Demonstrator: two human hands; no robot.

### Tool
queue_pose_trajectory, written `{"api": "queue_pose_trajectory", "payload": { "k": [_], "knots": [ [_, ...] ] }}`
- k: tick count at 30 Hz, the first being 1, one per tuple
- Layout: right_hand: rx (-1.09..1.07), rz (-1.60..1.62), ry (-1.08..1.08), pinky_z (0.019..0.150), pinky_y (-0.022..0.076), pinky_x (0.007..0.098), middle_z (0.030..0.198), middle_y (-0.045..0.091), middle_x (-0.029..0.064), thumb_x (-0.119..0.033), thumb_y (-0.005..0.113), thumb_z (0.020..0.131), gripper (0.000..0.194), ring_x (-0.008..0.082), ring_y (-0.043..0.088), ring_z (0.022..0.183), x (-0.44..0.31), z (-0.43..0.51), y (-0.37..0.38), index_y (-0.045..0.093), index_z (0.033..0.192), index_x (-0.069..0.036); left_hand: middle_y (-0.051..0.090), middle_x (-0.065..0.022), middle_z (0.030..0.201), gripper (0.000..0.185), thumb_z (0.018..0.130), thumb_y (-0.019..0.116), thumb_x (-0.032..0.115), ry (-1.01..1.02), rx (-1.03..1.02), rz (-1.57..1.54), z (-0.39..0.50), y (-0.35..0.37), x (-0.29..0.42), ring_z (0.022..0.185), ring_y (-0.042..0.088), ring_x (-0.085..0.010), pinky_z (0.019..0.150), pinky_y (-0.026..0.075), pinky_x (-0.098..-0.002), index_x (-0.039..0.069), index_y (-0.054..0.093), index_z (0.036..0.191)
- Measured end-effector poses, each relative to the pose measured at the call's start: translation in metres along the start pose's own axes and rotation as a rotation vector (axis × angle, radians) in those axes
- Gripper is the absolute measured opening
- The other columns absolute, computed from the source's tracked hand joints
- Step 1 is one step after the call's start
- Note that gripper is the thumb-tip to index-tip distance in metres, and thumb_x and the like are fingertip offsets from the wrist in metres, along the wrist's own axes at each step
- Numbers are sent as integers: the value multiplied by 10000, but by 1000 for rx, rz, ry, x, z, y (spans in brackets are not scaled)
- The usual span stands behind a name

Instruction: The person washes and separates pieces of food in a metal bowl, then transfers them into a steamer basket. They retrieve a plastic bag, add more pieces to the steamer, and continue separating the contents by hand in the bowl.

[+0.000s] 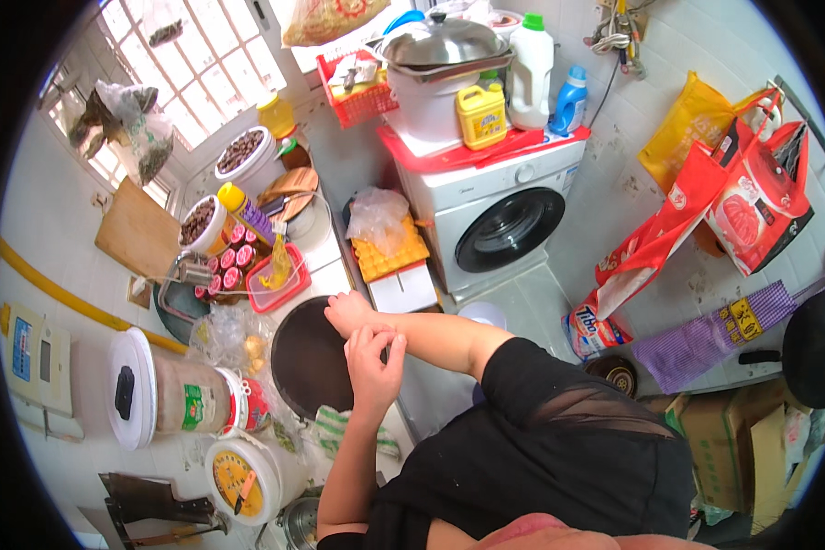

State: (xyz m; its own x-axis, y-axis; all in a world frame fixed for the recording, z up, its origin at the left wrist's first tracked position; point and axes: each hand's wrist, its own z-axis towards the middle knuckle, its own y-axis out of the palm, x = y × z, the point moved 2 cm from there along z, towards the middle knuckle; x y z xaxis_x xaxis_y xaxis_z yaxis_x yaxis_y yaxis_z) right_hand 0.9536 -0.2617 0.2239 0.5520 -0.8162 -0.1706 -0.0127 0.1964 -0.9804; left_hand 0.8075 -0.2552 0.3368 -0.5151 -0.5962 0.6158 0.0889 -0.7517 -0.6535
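My right hand (349,313) is palm down over a round dark flat pan or board (309,361) on the counter, its fingers bent and their undersides hidden. Whether it touches the dark surface is unclear. My left hand (375,361) reaches up from below, its fingertips resting at my right wrist and the thumb beside them. No object shows between those fingers. A green-and-white striped cloth (337,430) lies by the near edge of the round piece. A clear plastic bag (227,333) with small yellowish items is on its left.
A red-rimmed plastic tray (278,285) and several pink-lidded jars (230,268) stand beyond the round piece. Lidded tubs (189,392) line the wall. A washing machine (495,206) stands across the floor. Cleavers (155,498) hang low on the left wall.
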Motion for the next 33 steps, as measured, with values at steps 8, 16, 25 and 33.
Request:
{"api": "queue_pose_trajectory", "payload": {
  "k": [8,16,25,33],
  "knots": [
    [1,79,104,727,555,409,991,678,144,-174,584,818,189,286,674,928,100,-10,-32,719,913,-82,605,-75,852,100,807,656,162,164,33,142,73,46,36,881,552,-271,864,365,-391,66,633,826],
    [111,298,2,759,537,443,969,654,152,-174,608,783,210,340,649,915,237,-21,-106,685,941,-60,623,-83,889,54,810,635,91,236,-44,20,162,128,93,891,555,-261,856,381,-372,46,631,838],
    [810,768,-197,703,485,411,885,594,153,-51,585,819,104,357,604,847,422,-80,-284,616,917,-46,655,-87,941,86,859,615,78,-134,-1,-197,248,215,78,957,584,-228,882,424,-328,19,650,910],
    [874,-192,282,879,489,414,1132,582,178,-60,565,756,241,350,561,1040,637,18,-429,683,956,4,652,-92,927,80,852,611,69,-141,-84,-186,289,261,92,926,588,-249,876,427,-345,29,648,911]
  ]
}}
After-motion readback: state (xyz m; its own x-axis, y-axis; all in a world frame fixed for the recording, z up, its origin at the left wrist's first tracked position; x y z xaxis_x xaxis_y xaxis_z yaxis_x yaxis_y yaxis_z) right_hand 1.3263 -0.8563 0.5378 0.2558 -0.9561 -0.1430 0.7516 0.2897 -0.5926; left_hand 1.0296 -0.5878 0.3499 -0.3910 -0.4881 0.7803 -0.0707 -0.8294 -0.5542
